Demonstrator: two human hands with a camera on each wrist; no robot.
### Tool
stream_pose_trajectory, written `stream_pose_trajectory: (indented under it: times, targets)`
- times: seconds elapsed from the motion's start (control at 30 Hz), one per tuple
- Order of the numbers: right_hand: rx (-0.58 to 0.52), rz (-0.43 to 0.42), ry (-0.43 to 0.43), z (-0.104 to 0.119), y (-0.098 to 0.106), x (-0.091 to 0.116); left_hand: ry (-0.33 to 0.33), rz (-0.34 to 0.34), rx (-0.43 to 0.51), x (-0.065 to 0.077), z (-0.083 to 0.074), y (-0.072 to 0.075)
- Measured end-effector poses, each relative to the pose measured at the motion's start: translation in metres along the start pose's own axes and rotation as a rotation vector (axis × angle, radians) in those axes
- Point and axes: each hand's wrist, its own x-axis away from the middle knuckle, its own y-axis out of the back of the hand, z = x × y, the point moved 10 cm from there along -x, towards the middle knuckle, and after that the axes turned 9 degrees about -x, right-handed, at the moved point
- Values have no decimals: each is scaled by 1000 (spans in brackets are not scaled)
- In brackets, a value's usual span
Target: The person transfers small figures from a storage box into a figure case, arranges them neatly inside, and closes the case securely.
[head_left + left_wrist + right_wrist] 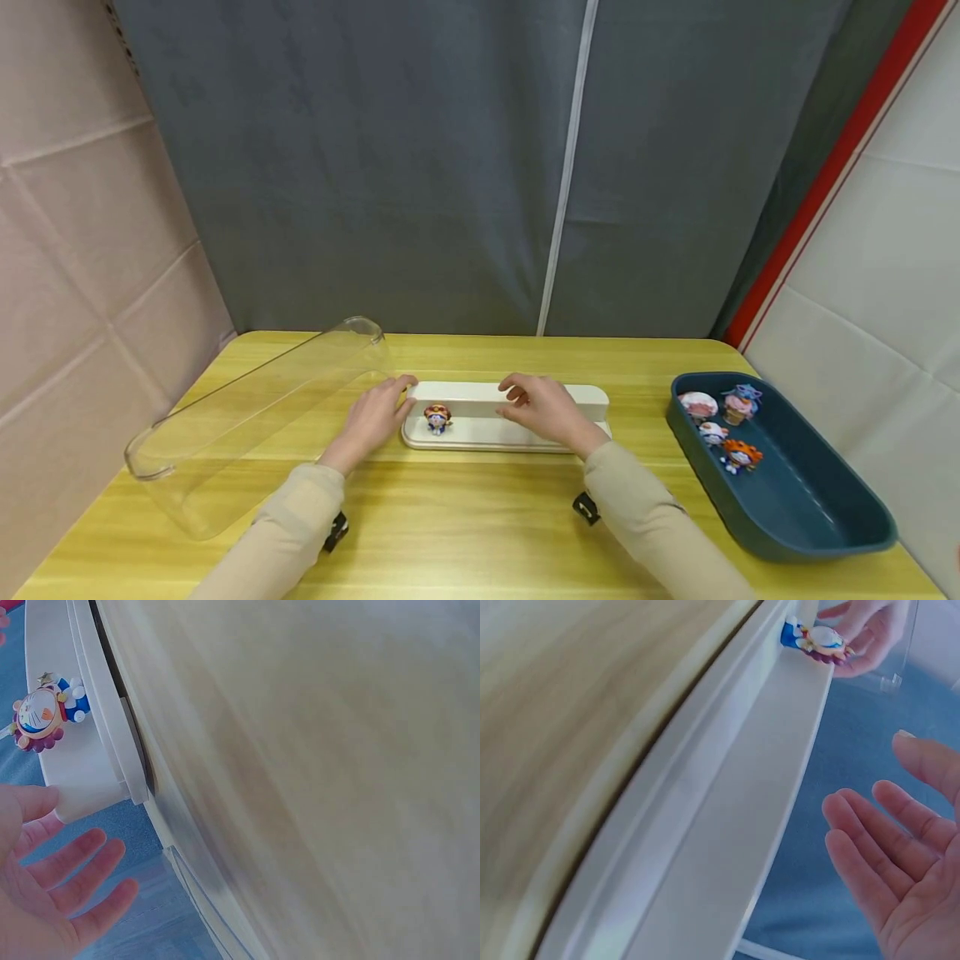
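Note:
A white two-step display base (472,433) lies on the table, with a small figurine in a lion-mane hood (437,418) standing on its lower step near the left end. My left hand (372,421) is at that left end, thumb and forefinger right at the corner, the other fingers spread in the left wrist view. Over the right half of the base hovers my right hand (547,408), its fingers loosely bent and nothing between them. In the right wrist view its palm (922,900) shows bare beside the long white step (727,817).
A long clear plastic cover (255,425) lies slantwise on the left of the table. On the right stands a dark blue tray (817,500) with several small figurines (741,456) at its far left. A grey curtain (375,167) hangs behind the table.

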Motion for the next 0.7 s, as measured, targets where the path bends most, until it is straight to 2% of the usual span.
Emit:
stream_pose_trajectory:
  times: [0.5, 0.7]
  targets:
    - [100, -44, 88, 10, 53, 24, 2, 3, -4, 0, -1, 0]
    - [119, -49, 61, 5, 77, 32, 4, 4, 0, 1, -1, 1]
